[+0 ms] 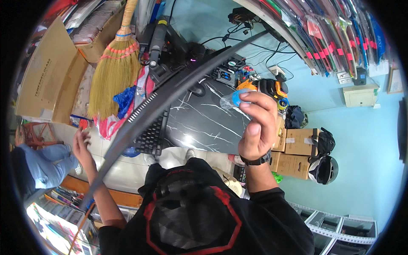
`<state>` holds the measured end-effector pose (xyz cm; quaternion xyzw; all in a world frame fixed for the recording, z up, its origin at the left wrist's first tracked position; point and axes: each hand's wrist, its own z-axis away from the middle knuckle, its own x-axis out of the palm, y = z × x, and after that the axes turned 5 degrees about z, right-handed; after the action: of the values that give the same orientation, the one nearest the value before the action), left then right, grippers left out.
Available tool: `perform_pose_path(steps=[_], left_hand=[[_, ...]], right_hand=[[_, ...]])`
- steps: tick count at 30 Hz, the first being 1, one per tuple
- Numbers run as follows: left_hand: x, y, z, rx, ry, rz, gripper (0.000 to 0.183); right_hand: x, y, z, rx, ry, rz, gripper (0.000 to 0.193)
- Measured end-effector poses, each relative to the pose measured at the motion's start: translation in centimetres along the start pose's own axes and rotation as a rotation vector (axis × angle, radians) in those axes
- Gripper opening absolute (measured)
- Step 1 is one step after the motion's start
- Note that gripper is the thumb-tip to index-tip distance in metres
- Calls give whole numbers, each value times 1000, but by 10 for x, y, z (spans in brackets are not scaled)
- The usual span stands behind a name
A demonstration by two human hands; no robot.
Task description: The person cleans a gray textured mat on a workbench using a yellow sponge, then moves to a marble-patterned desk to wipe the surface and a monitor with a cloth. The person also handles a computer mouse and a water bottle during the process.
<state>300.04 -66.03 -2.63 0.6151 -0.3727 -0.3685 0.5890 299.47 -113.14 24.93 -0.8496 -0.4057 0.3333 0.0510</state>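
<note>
"Blue and clear plastic: what is this thing, and where is it?"

"It is a bottle-like container (228, 101), tilted, above the black desk (204, 123). The right hand (259, 123) has its fingers curled closely at the blue end; whether the thumb also presses, I cannot tell."

"What could go wrong?"

"In my judgement, it could slip, because only the fingertips seem to bear it. If there is liquid inside, which I cannot see, drops could reach the keyboard (151, 135)."

"And on the other side?"

"What seems a monitor (148, 109) stands between the hands. The left hand (82, 146) is beyond its edge, fingers loosely bent and apart, with nothing seen in them. A careless bump could shake the monitor."

"Is there any writing?"

"On the container I can read none. Farther out, the open carton (70, 97) has dark capitals printed on its flap (42, 80), and the hanging packets (335, 36) carry pink tags (349, 56), too small for reading."
</note>
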Motion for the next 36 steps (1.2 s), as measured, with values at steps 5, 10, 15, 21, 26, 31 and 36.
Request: perform_pose_path(steps=[5, 10, 15, 21, 26, 31, 36], left_hand=[[-14, -34, 134, -134, 425, 76, 33], [51, -75, 270, -173, 615, -16, 33], [209, -87, 311, -29, -62, -187, 20], [331, -128, 248, 315, -316, -405, 7], [344, -129, 247, 376, -281, -648, 7], [355, -123, 233, 376, -343, -774, 12], [367, -118, 226, 527, -340, -859, 11]], right_hand=[[-34, 64, 64, 222, 107, -185, 28], [-66, 119, 127, 323, -38, -235, 23], [-56, 206, 291, 549, -585, -20, 21], [-49, 256, 403, 279, -796, 322, 19], [-37, 256, 426, 279, -832, 430, 19], [-37, 245, 412, 298, -726, 340, 14], [-35, 249, 411, 305, -683, 335, 14]])
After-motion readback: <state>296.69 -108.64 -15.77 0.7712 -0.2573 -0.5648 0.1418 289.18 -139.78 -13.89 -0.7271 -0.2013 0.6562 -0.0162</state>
